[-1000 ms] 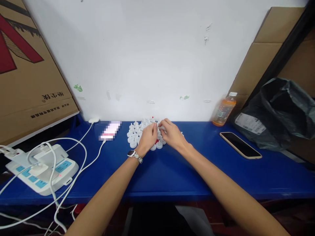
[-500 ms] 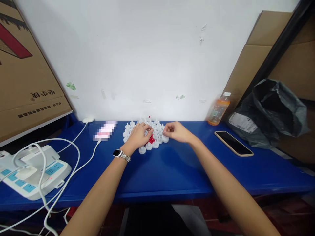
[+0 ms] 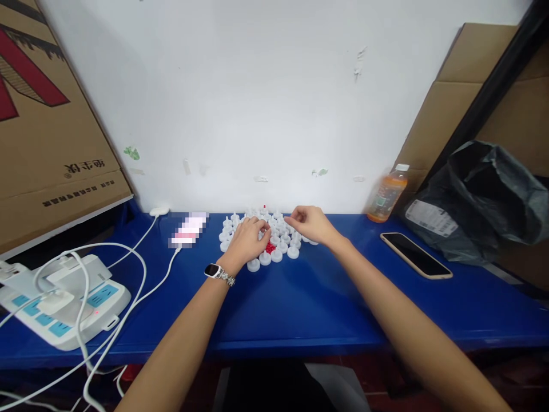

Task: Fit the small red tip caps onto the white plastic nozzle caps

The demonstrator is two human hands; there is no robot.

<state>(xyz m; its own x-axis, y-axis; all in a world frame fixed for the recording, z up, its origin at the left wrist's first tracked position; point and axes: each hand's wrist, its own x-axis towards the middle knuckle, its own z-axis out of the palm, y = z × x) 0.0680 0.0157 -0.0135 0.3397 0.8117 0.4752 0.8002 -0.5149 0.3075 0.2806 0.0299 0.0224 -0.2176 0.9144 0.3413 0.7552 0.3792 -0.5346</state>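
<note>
Many white plastic nozzle caps (image 3: 293, 252) stand with their spouts up in a cluster at the middle of the blue table. A small heap of tiny red pieces (image 3: 270, 248) lies among them, and one cap at the back carries a red tip (image 3: 265, 206). My left hand (image 3: 249, 239) rests over the left of the cluster, thumb and forefinger curled together by the red heap. At the right of the caps my right hand (image 3: 315, 223) is held in a pinch. Whatever either set of fingertips holds is too small or hidden to make out.
To the left are a power strip (image 3: 68, 337) with looping white cables and a pixelated phone-like item (image 3: 189, 230). A juice bottle (image 3: 388, 194), a phone (image 3: 415, 256) and a grey plastic bag (image 3: 472, 200) stand or lie right. A white wall (image 3: 257, 103) rises behind.
The whole view has shifted slightly. My right hand sits a little higher over the right-hand caps, and more caps show in front of it. My left hand stays by the red heap.
</note>
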